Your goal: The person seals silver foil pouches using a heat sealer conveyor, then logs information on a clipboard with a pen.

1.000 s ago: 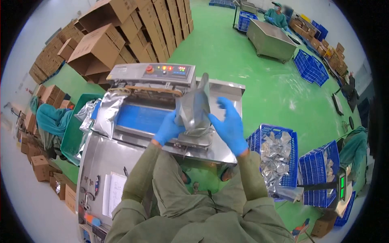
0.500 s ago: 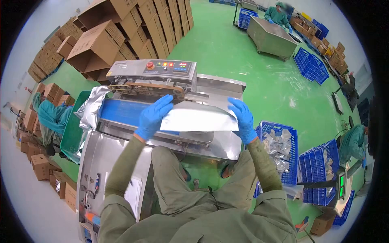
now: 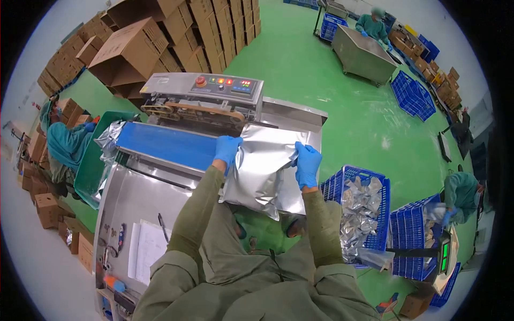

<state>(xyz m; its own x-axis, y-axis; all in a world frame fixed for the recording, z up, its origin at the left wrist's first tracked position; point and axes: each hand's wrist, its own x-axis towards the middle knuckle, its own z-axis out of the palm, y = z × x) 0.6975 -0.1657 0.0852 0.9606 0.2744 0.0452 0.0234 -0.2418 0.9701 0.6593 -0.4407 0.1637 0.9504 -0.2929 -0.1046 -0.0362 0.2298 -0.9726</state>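
Pinching a silver pouch (image 3: 258, 171) by opposite sides, the left grip (image 3: 228, 150) and right grip (image 3: 308, 165) had it smack between them. Blue belt (image 3: 160, 147) ran just left of the left grip, lit-up machine (image 3: 176, 85) past that, cartons (image 3: 126, 51) way further back.

1 shiny silver bag (image 3: 258, 174), creased and plump toward its lower end, slants between the left hand (image 3: 227, 150) and right hand (image 3: 308, 163), right of the belt (image 3: 163, 147).
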